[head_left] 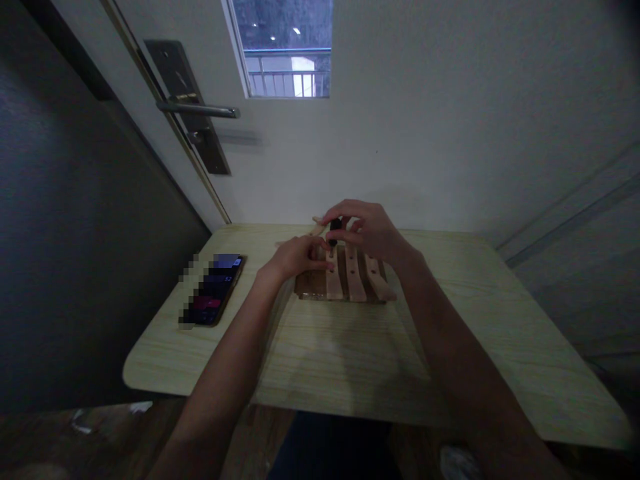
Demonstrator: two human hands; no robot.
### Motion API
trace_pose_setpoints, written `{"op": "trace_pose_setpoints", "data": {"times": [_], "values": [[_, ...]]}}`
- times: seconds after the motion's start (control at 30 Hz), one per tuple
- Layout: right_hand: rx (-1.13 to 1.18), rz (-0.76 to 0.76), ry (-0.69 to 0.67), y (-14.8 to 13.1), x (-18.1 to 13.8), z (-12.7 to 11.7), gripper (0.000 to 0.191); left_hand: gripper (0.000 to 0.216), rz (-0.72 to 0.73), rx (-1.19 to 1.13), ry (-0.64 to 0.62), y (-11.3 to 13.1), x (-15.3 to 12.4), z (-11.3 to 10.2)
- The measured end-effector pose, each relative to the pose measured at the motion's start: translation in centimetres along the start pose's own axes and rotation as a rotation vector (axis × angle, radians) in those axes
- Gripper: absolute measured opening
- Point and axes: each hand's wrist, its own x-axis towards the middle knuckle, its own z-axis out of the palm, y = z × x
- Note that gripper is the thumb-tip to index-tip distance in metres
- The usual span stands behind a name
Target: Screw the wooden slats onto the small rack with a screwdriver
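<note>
- Bare forearms (465,353) come nearest the camera, reaching in over dark trousers (330,447) toward the work between the two hands.
- Below and between the hands sits a shallow brownish base (313,287), with three pale strips (356,285) lying across it side by side; dark spots, perhaps holes or screw heads, mark them.
- Right hand (373,223): fingers curled around a black handle (335,230), held roughly upright over the far part of the strip nearest the left hand.
- Left hand (295,257): fingers bent inward at that same strip, just under the handle. Whether they pinch something small or only steady the strip, I cannot tell.
- Step in hand, as I judge it: working the handle's lower end at a spot on that strip. It calls for the left fingers holding things steady while the right keeps the handle straight.
- Just beyond the hands, another pale piece (317,225) shows partly.
- All this rests on a light wood-grained table (310,367); left of the left hand lies a phone (223,293), partly pixelated.
- Ahead of both hands stands a pale door (450,133) with a metal lever (210,110) and a small window (287,73), a railing outside. Wooden floor (260,440) shows below.
</note>
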Motion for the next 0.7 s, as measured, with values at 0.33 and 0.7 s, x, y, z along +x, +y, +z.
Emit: {"op": "trace_pose_setpoints", "data": {"times": [0.33,0.7], "values": [[-0.062,0.054,0.017,0.1,0.0,0.0,0.017,0.047,-0.016,-0.005,-0.009,0.5,-0.2,-0.2],[-0.233,0.043,0.130,0.0,0.1,1.4,0.024,0.043,-0.010,-0.028,0.018,0.0,-0.1,0.0]]}}
